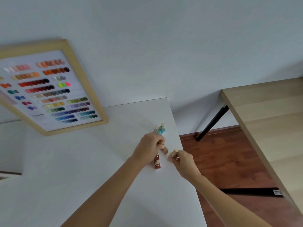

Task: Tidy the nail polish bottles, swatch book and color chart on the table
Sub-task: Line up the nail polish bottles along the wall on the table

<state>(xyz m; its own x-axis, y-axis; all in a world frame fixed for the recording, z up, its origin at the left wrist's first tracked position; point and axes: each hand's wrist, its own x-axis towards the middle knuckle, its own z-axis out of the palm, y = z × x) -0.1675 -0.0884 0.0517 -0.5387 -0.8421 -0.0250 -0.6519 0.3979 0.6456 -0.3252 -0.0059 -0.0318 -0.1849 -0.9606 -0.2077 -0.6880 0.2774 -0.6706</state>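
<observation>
- Red bottles (157, 164) were lined up along the table's (82, 177) right edge, left hand (150, 147) closed on a bottle.
- Right hand (182, 158) gripped a gold-capped bottle (174, 153).
- Swatch book wasn't seen; row was judged unfinished.

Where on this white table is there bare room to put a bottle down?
Bare patches: the wide stretch of table between the color chart and the left hand, and the near part. Crowded: the right edge, with teal bottles, red bottles and right hand.
</observation>
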